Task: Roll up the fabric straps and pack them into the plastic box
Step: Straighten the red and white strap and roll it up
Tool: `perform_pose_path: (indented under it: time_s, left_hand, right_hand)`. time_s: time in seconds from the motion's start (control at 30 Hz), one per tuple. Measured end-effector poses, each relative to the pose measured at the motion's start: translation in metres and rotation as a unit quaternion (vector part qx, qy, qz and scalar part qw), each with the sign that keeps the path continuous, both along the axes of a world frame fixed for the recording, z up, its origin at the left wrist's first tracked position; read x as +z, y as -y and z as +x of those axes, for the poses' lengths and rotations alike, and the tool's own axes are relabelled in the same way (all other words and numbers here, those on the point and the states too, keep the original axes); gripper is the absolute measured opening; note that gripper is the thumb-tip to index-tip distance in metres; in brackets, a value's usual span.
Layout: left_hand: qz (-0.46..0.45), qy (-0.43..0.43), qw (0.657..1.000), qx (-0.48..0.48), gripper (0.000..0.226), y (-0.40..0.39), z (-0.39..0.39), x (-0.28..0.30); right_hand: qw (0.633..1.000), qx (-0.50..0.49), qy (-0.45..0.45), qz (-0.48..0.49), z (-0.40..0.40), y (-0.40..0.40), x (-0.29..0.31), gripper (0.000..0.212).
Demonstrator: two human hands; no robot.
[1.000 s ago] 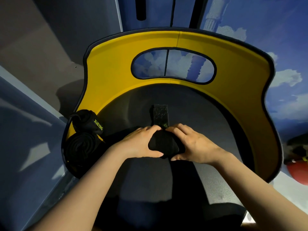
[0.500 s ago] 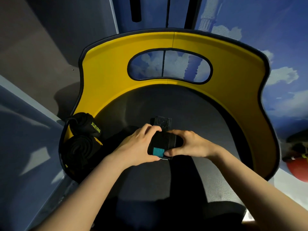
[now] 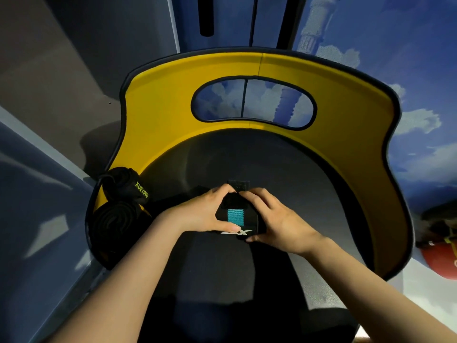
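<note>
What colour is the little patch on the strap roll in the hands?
Teal patch on a black strap roll; head view.

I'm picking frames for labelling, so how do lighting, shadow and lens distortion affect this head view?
Head view: wide-angle bending curves the yellow backrest and wall lines; light is dim, and the dark seat swallows detail; both hands are lit and sharp around the rolled strap, whose teal patch reads clearly; the spare black rolls at left nearly merge into shadow.
</note>
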State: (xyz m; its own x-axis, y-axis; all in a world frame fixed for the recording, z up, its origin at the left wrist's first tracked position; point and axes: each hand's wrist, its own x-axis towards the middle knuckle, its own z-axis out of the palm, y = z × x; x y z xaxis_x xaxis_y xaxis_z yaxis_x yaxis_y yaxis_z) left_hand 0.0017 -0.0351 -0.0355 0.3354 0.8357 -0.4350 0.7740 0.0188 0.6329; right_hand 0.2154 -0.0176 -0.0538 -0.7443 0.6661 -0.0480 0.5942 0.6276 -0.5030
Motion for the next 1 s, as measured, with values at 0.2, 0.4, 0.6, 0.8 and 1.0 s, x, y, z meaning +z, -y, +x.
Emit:
perform_pose_path:
  time_s: [0.2, 0.4, 0.6, 0.8, 1.0]
  left_hand:
    - [0.082, -0.102, 0.991, 0.001, 0.093, 0.000, 0.008, 0.003]
    - [0.300, -0.264, 0.915, -0.062, 0.096, 0.013, 0.023, -0.009]
    - [0.261, -0.196, 0.945, -0.033, 0.092, 0.010, 0.021, -0.014]
    - [0.136, -0.011, 0.990, 0.030, 0.094, 0.009, 0.009, -0.011]
    - [0.002, 0.121, 0.991, 0.061, 0.092, 0.006, -0.010, -0.002]
  right_hand:
    - [0.987, -0.070, -0.076, -0.127, -0.004, -0.010, 0.002, 0.090]
    - [0.963, -0.132, -0.100, -0.211, -0.008, -0.014, 0.004, 0.080]
    - [0.960, -0.128, -0.074, -0.239, -0.006, -0.010, 0.003, 0.100]
    - [0.987, -0.083, -0.042, -0.135, -0.004, -0.010, -0.002, 0.097]
    - [0.954, -0.070, -0.138, -0.258, -0.001, -0.010, 0.014, 0.083]
